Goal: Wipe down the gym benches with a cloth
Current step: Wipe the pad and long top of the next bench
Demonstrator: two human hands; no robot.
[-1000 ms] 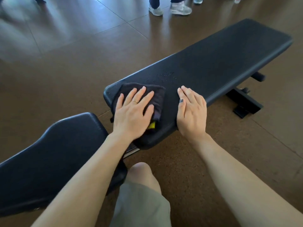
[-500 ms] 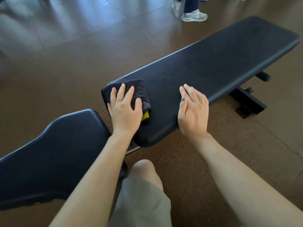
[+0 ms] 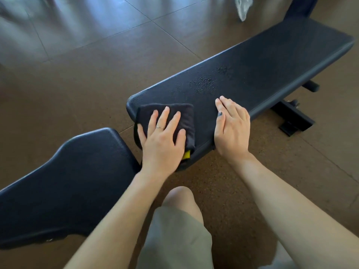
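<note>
Two hands on the flat bench [image 3: 262,70], both palm down with fingers straight. Left hand [image 3: 163,142] presses the folded dark cloth [image 3: 186,117] flat against the pad; half a second ago the cloth sat right at the bench's near-left corner, now it lies a little further onto the pad toward the right hand, and the fingers are spread wider. Right hand [image 3: 232,129] unchanged: flat on the pad's near edge, fingers together, holding nothing, just beside the cloth but apart from it. Bench long axis runs from centre-left of the frame up to the upper right. Cloth sits at the bench's near end, centre of frame; a yellow bit [image 3: 186,154] shows at its lower edge, possibly a tag. Droplets [image 3: 204,84] bead on the pad beyond the hands. Second bench pad [image 3: 64,181] at lower left. Walking feet seen earlier at top have given way to a blurred pale shape [image 3: 242,6].
</note>
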